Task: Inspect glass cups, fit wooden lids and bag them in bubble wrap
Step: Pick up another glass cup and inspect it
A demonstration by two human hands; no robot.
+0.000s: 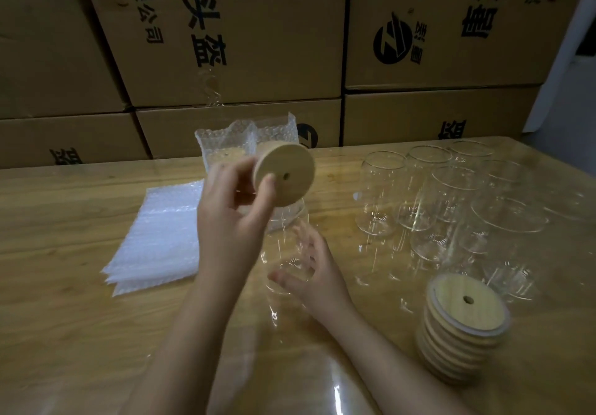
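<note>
While the left hand (232, 217) pinches a lid (285, 177) up by its edge, right hand (314, 272) cradling a cup (283, 243), fingers loosely spread round it

Blur, clear glass and frame edges around the lid stack

Left of the lid stack (461, 327), the right hand (317, 274) is motion-blurred, and the glass cup (287, 253) at its fingers is too faint to outline, so the grip is unclear. Farther left and back, the left hand (232, 217), holding a wooden lid (283, 177), hides part of the bagged cups (225, 143). Both forearms run off the bottom edge.
</note>
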